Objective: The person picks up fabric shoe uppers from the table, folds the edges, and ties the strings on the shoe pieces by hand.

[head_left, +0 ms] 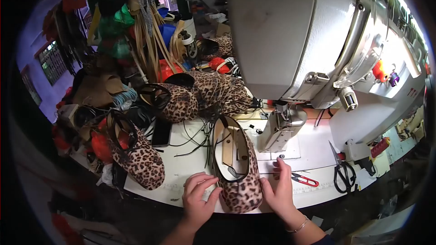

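A leopard-print shoe (243, 194) stands on the white work table with its toe towards me. Its opening has black edging and shows a pale insole. My left hand (199, 196) is at the shoe's left side, fingers bent and thumb apart, the tips close to or touching the upper. On the other side my right hand (280, 193) has its thumb by the upper and its fingers stretched forward. Neither hand is wrapped round the shoe. Just beyond it rises the metal post (282, 129) of a sewing machine (277, 31).
A second leopard-print shoe (141, 165) lies at the left, near a phone (161, 132). More leopard-print shoes (213, 91) are heaped behind, with loose black cords. Red-handled thread snips (305, 180) and black scissors (344, 178) lie to the right.
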Motion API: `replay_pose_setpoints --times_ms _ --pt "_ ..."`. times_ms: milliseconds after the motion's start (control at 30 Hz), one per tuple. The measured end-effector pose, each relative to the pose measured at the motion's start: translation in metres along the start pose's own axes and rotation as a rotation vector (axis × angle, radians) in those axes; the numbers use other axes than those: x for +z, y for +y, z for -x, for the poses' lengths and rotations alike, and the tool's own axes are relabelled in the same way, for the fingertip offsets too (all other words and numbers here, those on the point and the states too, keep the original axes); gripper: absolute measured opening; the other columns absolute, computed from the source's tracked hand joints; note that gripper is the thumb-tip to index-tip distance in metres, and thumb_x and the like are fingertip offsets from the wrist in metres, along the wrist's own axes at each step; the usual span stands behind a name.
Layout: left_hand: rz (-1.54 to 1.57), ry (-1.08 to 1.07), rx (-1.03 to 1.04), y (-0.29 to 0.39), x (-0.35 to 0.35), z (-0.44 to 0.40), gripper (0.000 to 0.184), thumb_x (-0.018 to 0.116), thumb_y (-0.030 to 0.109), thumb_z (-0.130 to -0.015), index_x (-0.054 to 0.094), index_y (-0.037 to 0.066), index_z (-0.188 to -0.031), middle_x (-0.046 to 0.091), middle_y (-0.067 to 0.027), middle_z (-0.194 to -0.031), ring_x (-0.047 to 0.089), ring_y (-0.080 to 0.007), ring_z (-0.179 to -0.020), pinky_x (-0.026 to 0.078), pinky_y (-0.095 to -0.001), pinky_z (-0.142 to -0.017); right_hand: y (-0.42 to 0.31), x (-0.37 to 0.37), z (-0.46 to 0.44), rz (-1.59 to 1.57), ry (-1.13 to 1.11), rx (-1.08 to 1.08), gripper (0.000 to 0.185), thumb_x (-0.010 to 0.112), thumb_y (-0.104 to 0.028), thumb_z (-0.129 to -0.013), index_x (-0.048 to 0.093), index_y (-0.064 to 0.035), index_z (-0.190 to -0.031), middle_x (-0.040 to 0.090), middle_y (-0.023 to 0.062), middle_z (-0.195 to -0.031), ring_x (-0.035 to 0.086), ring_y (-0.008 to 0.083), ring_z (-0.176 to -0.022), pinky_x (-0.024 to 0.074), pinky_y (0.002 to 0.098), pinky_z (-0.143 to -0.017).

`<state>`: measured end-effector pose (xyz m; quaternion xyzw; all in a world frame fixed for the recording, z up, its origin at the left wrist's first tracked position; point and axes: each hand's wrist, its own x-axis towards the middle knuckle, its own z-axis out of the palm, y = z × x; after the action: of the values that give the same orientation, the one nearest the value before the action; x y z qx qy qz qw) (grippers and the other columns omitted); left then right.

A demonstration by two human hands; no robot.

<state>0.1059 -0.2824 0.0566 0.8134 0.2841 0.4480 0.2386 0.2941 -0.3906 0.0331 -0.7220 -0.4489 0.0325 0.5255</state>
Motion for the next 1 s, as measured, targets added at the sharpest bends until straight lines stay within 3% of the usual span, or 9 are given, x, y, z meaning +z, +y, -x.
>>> replay_pose_setpoints --times_ms 67,133,167,233,333,533,800,867,1000 --pt "-0.005 -0.006 -0.004 -0.008 0.0 0.007 0.025 0.072 0.0 -0.071 0.067 0.001 -0.096 0.062 -0.0118 -0.098 0.06 -0.0287 -0.095 0.048 -0.0361 -0.085 0.003 -0.007 0.005 0.095 0.061 -0.064 0.053 0.067 -0.002 -0.078 0.043 0.0034 -0.125 0.056 0.0164 -0.105 0.055 0.0286 -0.097 0.0451 0.0371 -0.085" --pt "-0.022 0.0 -0.076 -0.012 0.001 0.012 0.022 0.072 -0.001 -0.071 0.068 0.002 -0.092 0.061 -0.0106 -0.093 0.06 -0.0261 -0.09 0.048 -0.0345 -0.08 0.0 -0.015 0.016 0.131 -0.045 -0.258 0.043 0.068 -0.001 -0.074 0.053 0.0016 -0.115 0.055 0.0169 -0.105 0.053 0.0301 -0.097 0.045 0.0379 -0.084" --pt "-0.018 -0.002 -0.081 -0.012 0.002 0.012 0.022 0.072 -0.001 -0.071 0.068 0.002 -0.092 0.061 -0.0106 -0.093 0.06 -0.0261 -0.09 0.048 -0.0345 -0.08 -0.007 -0.013 0.02 0.069 -0.029 -0.314 0.036 0.07 -0.004 -0.073 0.06 -0.0014 -0.107 0.056 0.0141 -0.099 0.054 0.0319 -0.09 0.044 0.0383 -0.08" --pt "-0.023 -0.022 -0.081 -0.01 0.004 0.01 0.018 0.072 0.0 -0.071 0.069 0.003 -0.089 0.059 -0.0089 -0.085 0.058 -0.0248 -0.081 0.047 -0.0335 -0.073 -0.015 -0.011 0.027 0.049 -0.144 -0.396 0.037 0.074 -0.005 -0.072 0.061 -0.0036 -0.106 0.056 0.012 -0.098 0.055 0.0287 -0.088 0.0454 0.0376 -0.08" --pt "-0.041 -0.047 0.016 -0.007 0.012 0.003 0.015 0.072 0.002 -0.072 0.07 0.004 -0.087 0.058 -0.008 -0.078 0.055 -0.0254 -0.075 0.045 -0.0342 -0.067 -0.023 0.004 0.03 0.043 -0.323 -0.437 0.042 0.08 -0.02 -0.07 0.064 -0.0064 -0.106 0.056 0.0096 -0.094 0.055 0.0266 -0.084 0.0456 0.036 -0.076" --pt "-0.063 -0.099 0.059 -0.005 0.031 -0.002 0.012 0.072 0.005 -0.073 0.07 0.005 -0.085 0.057 -0.0069 -0.075 0.053 -0.0255 -0.073 0.044 -0.0353 -0.066 -0.022 0.011 0.038 0.169 -0.433 -0.481 0.035 0.071 -0.021 -0.077 0.063 -0.0111 -0.11 0.055 0.0077 -0.101 0.053 0.0249 -0.093 0.0438 0.0353 -0.076" --pt "-0.207 -0.087 0.097 -0.014 0.042 0.0 0.011 0.077 0.012 -0.07 0.07 0.006 -0.074 0.054 -0.0057 -0.071 0.051 -0.024 -0.072 0.042 -0.0359 -0.066 -0.021 0.008 0.05 0.317 -0.505 -0.527 0.039 0.071 -0.013 -0.071 0.066 -0.0148 -0.11 0.055 0.0071 -0.109 0.051 0.0262 -0.104 0.0439 0.037 -0.081" --pt "-0.199 -0.097 0.071 -0.01 0.043 -0.004 0.012 0.078 0.013 -0.069 0.069 0.006 -0.074 0.054 -0.0056 -0.071 0.051 -0.024 -0.072 0.042 -0.0358 -0.065 -0.017 0.008 0.055 0.345 -0.475 -0.571 0.045 0.065 -0.015 -0.075 0.06 -0.0133 -0.12 0.052 0.0095 -0.118 0.048 0.0277 -0.112 0.0406 0.0399 -0.092" --pt "-0.187 -0.138 -0.006 -0.012 0.048 -0.001 0.016 0.079 0.021 -0.069 0.07 0.009 -0.075 0.055 -0.0033 -0.073 0.053 -0.0237 -0.074 0.044 -0.035 -0.067 -0.021 0.011 0.054 0.325 -0.469 -0.572 0.036 0.063 -0.012 -0.078 0.061 -0.0117 -0.115 0.056 0.0107 -0.11 0.054 0.0277 -0.105 0.0422 0.0397 -0.09"
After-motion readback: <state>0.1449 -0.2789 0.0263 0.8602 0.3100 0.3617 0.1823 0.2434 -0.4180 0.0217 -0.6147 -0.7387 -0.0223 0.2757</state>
